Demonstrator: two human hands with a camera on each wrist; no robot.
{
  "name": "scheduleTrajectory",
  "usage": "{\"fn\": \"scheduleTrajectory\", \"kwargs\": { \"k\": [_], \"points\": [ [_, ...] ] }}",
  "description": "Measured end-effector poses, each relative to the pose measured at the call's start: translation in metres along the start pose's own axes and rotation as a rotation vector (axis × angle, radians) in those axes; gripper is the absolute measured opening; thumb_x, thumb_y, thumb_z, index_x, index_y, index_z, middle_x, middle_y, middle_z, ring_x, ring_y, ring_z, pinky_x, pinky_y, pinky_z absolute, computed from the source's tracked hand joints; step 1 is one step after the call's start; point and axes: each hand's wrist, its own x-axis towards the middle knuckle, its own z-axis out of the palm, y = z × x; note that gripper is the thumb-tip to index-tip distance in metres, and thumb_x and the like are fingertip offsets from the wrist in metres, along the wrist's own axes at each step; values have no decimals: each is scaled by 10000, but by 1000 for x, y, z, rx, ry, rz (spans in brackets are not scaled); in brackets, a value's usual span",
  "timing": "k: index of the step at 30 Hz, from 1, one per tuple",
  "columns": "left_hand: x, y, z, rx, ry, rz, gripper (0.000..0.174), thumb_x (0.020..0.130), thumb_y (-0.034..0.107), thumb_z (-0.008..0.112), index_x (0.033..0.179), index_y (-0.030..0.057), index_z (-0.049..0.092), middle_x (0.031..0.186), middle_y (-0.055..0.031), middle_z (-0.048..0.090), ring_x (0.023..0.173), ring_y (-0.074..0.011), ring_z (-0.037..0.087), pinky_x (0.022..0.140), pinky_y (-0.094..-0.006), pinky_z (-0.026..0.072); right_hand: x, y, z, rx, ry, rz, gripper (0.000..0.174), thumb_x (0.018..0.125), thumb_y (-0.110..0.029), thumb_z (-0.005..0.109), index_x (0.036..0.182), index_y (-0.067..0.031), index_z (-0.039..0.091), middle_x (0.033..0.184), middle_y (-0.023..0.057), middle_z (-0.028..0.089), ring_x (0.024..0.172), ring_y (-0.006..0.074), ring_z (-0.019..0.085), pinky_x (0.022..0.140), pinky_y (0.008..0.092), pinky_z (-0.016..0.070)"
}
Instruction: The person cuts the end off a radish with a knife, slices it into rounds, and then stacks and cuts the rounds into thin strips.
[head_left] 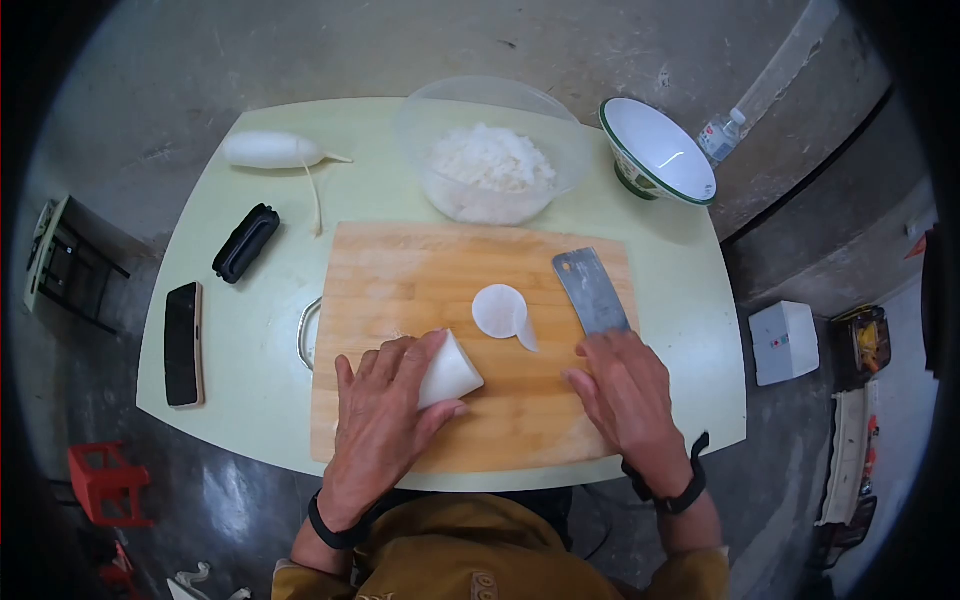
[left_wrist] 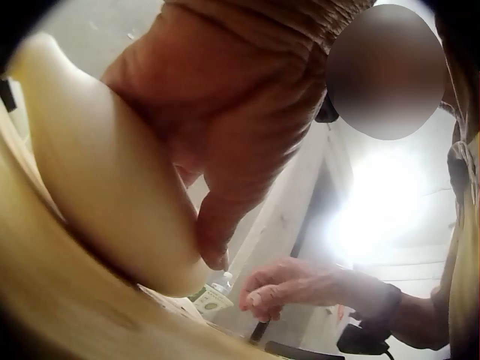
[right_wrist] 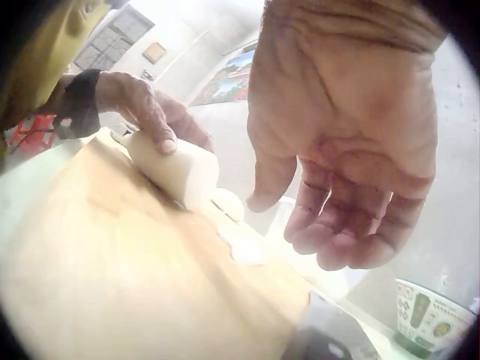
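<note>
White stub of peeled radish (head_left: 452, 370) lies on its side at the near middle of the pale wooden chopping board (head_left: 400, 270). The left hand (head_left: 385, 405) clamps it there, fingers curled over the top and thumb pressed to the near side. The right hand (head_left: 625, 390) hovers loosely open, palm empty, above the handle end of the steel cleaver (head_left: 592, 290), which lies flat on the board.

For a clean cut, I judge the holding fingertips should tuck back from the cut face and the stub be kept from rolling. Its long axis runs across the board, with the flat cut end pointing to the person's right, toward the thin round white slice (head_left: 498, 312) just beyond. Farther off stands a clear plastic bowl (head_left: 412, 130) of shredded radish (head_left: 492, 165).
</note>
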Motion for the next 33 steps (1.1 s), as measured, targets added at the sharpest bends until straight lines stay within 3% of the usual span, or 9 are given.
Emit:
{"fn": "scheduleTrajectory", "kwargs": {
  "k": [4, 6, 10, 13, 15, 22, 28, 30, 33],
  "points": [
    [-1, -2, 1, -35, -10, -1, 706, 779, 312, 774, 1390, 139, 464, 1239, -113, 557, 1099, -328, 535, 981, -633, 303, 34, -6, 24, 42, -33, -82, 291, 785, -153, 731, 947, 17, 558, 810, 150, 543, 766, 329, 553, 648, 422, 435],
    [0, -2, 2, -27, -9, -1, 701, 785, 315, 768, 1392, 140, 462, 1237, -114, 556, 1095, -329, 537, 979, -637, 303, 44, -4, 39, 33, -193, -18, 249, 813, -143, 707, 926, 16, 552, 761, 157, 562, 729, 356, 582, 627, 455, 453],
    [0, -3, 1, -36, -9, 4, 699, 796, 323, 757, 1397, 137, 452, 1225, -111, 553, 1082, -330, 538, 975, -643, 301, 51, 8, 46, 51, -161, 27, 188, 841, -139, 676, 901, 8, 575, 742, 174, 605, 717, 383, 613, 617, 477, 469],
    [-1, -4, 1, -38, -5, 17, 697, 800, 324, 752, 1398, 131, 449, 1217, -110, 550, 1072, -329, 538, 975, -643, 298, 62, 8, 31, 21, -288, 158, 150, 848, -133, 657, 898, 0, 610, 768, 187, 644, 725, 382, 633, 622, 472, 475],
    [0, -4, 1, -37, -2, 20, 695, 803, 325, 750, 1397, 127, 448, 1214, -111, 548, 1068, -327, 538, 974, -643, 298, 69, 7, 23, 198, -314, 248, 139, 858, -138, 645, 907, -8, 631, 799, 194, 661, 763, 387, 641, 650, 470, 481],
    [1, -3, 0, -27, -9, 8, 688, 804, 325, 751, 1390, 123, 452, 1216, -116, 546, 1065, -323, 538, 966, -629, 305, 75, 15, 59, 410, -167, 141, 121, 861, -106, 639, 931, -7, 631, 779, 210, 653, 767, 395, 638, 679, 463, 488],
    [0, -2, 1, -32, 10, 9, 695, 788, 301, 769, 1384, 115, 463, 1215, -121, 544, 1068, -323, 536, 968, -620, 310, 72, 7, 46, 28, -142, 142, 113, 869, -94, 624, 948, -14, 613, 827, 193, 633, 773, 407, 619, 676, 485, 483],
    [0, -1, 1, -38, 22, 8, 693, 784, 294, 772, 1381, 113, 468, 1204, -123, 546, 1067, -323, 535, 971, -618, 311, 64, 19, 48, 86, 125, 52, 95, 845, -66, 642, 928, -27, 618, 813, 189, 649, 759, 384, 625, 672, 457, 472],
    [-1, -4, 2, -49, 59, 44, 691, 774, 282, 782, 1371, 113, 479, 1175, -124, 548, 1066, -325, 535, 954, -579, 334, 45, 17, 12, -14, -55, 209, 139, 829, -75, 654, 941, -29, 587, 843, 184, 648, 796, 382, 621, 672, 455, 466]
  ]
}}
